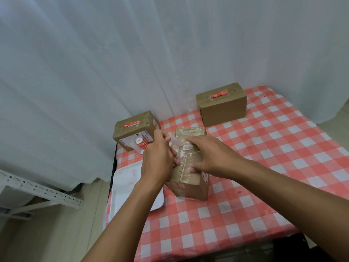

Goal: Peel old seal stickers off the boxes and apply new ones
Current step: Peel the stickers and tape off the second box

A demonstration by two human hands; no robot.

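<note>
A taped cardboard box (190,178) stands in the middle of the checked table, its top showing torn white sticker scraps (184,153). My left hand (159,157) pinches a pale strip of sticker (176,141) lifted off the box top. My right hand (206,155) presses flat on the box top, thumb on the near side. A second box (135,129) at the back left carries a red seal sticker (132,123) on top. A third box (222,104) at the back right has a red seal sticker (221,93) too.
A roll of red stickers (141,143) lies beside the left box. A white tray (124,188) sits at the table's left edge, partly under my left arm. White curtains hang behind the table. A metal rack (37,190) stands on the floor at left.
</note>
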